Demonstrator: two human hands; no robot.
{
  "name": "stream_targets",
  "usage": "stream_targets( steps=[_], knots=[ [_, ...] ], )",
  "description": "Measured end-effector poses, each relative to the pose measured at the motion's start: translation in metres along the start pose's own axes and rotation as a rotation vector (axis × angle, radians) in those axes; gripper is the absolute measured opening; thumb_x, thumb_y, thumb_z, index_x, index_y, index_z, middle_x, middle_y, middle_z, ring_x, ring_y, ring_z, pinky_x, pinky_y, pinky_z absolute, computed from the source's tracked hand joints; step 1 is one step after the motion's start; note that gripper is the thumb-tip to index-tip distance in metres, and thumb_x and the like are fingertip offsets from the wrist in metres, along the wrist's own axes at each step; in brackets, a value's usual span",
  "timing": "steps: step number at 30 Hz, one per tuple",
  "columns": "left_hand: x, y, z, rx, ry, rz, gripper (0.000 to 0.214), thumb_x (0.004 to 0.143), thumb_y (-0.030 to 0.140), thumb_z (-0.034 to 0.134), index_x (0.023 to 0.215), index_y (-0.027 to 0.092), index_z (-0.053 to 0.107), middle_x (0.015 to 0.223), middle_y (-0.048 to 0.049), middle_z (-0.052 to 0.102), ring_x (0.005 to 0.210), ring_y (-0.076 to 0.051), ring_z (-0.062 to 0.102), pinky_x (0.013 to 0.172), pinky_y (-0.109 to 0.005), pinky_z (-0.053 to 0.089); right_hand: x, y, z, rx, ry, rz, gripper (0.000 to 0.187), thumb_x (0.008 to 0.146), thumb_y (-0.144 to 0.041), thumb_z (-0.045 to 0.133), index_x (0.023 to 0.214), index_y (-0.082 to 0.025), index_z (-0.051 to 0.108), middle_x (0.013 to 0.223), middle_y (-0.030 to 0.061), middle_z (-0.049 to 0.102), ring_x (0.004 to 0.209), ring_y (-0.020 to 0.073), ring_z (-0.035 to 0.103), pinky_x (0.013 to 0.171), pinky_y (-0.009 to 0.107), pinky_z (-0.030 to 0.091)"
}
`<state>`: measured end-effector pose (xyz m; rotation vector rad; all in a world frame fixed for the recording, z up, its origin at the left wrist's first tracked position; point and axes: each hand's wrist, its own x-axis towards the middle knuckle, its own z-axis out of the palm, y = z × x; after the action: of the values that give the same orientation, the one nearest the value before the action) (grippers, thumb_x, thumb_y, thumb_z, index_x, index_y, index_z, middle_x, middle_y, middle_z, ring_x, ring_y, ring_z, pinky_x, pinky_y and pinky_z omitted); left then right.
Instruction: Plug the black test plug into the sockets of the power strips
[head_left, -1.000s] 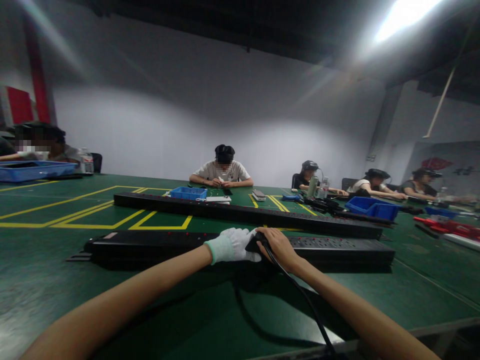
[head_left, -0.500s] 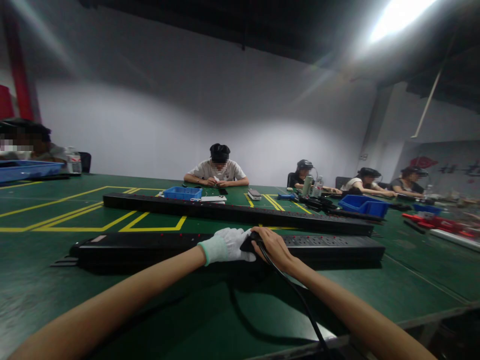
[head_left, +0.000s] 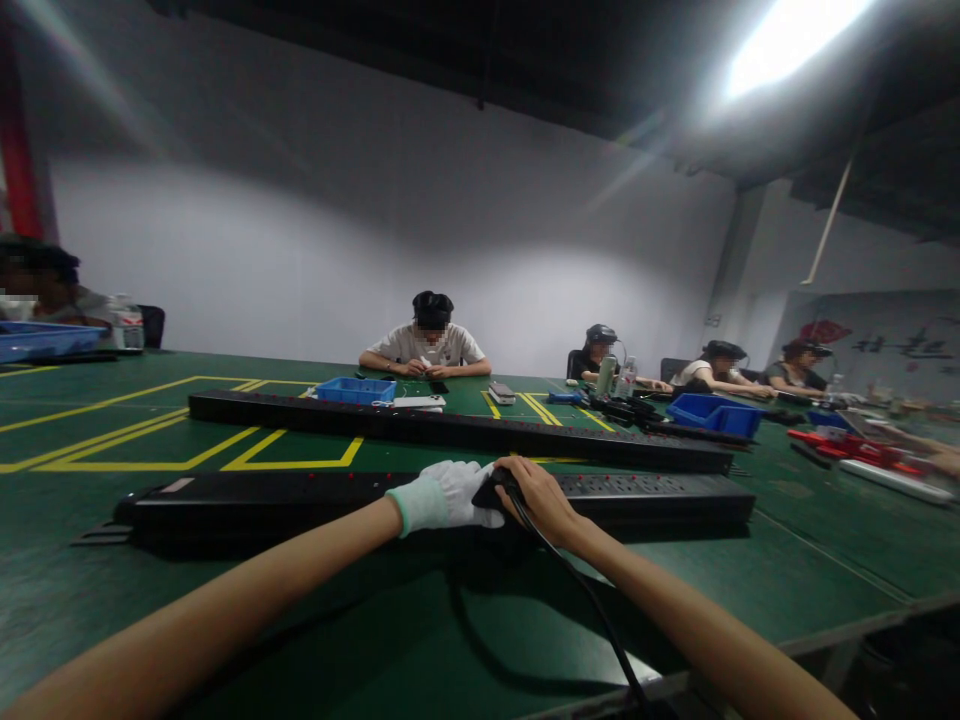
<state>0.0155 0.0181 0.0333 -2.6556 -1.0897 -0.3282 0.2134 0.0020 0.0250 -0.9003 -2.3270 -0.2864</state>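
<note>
A long black power strip (head_left: 262, 505) with a row of sockets and small red dots lies crosswise on the table in front of me. Over its middle, my left hand (head_left: 448, 494), in a white glove with a mint cuff, is closed at a black plug (head_left: 489, 490), thumb low and fingers above. My right hand (head_left: 541, 500), bare, wraps round the same plug from the right. A black cable (head_left: 592, 595) runs from it down toward the table's front edge. The fingers hide how the plug sits against the sockets.
Behind lies a second long power strip (head_left: 450, 428). A small blue bin (head_left: 352, 390), a phone (head_left: 501, 394), a larger blue bin (head_left: 712, 415) and red parts (head_left: 855, 450) are farther back. A co-worker (head_left: 427, 345) sits opposite; several others sit at the sides. Yellow tape marks the green table (head_left: 337, 640).
The whole view has shifted slightly, so things appear a little farther left. Both hands keep their places at the plug. Someone's arm now shows at the far right.
</note>
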Motion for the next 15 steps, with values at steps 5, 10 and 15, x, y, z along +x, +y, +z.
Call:
stream_targets(
  steps=[5, 10, 15],
  knots=[
    [0.0002, 0.0007, -0.0003, 0.009, -0.004, 0.005, 0.081, 0.072, 0.082, 0.024, 0.108, 0.015, 0.052, 0.094, -0.0123, 0.062, 0.081, -0.029, 0.062, 0.069, -0.037, 0.045, -0.0004, 0.0007, 0.0013, 0.013, 0.001, 0.014, 0.027, 0.087, -0.02, 0.049, 0.114, -0.019, 0.046, 0.106, 0.0085, 0.059, 0.097, 0.0206, 0.056, 0.086, 0.034, 0.045],
    [-0.0001, 0.0014, -0.0027, -0.029, -0.01, 0.005, 0.08, 0.072, 0.08, 0.028, 0.112, 0.015, 0.05, 0.097, -0.0122, 0.062, 0.084, -0.029, 0.062, 0.072, -0.038, 0.045, 0.0, -0.002, -0.0014, 0.03, -0.005, 0.015, 0.025, 0.087, -0.02, 0.048, 0.112, -0.02, 0.046, 0.106, 0.0078, 0.058, 0.094, 0.0194, 0.057, 0.084, 0.032, 0.046],
    [0.0004, 0.0007, -0.003, -0.082, -0.021, 0.007, 0.077, 0.072, 0.078, 0.034, 0.117, 0.017, 0.048, 0.101, -0.0118, 0.062, 0.09, -0.029, 0.061, 0.076, -0.038, 0.044, 0.0003, -0.0034, -0.0033, 0.035, 0.009, -0.001, 0.028, 0.086, -0.019, 0.049, 0.113, -0.019, 0.045, 0.111, 0.0083, 0.057, 0.1, 0.0198, 0.054, 0.088, 0.033, 0.044]
  ],
)
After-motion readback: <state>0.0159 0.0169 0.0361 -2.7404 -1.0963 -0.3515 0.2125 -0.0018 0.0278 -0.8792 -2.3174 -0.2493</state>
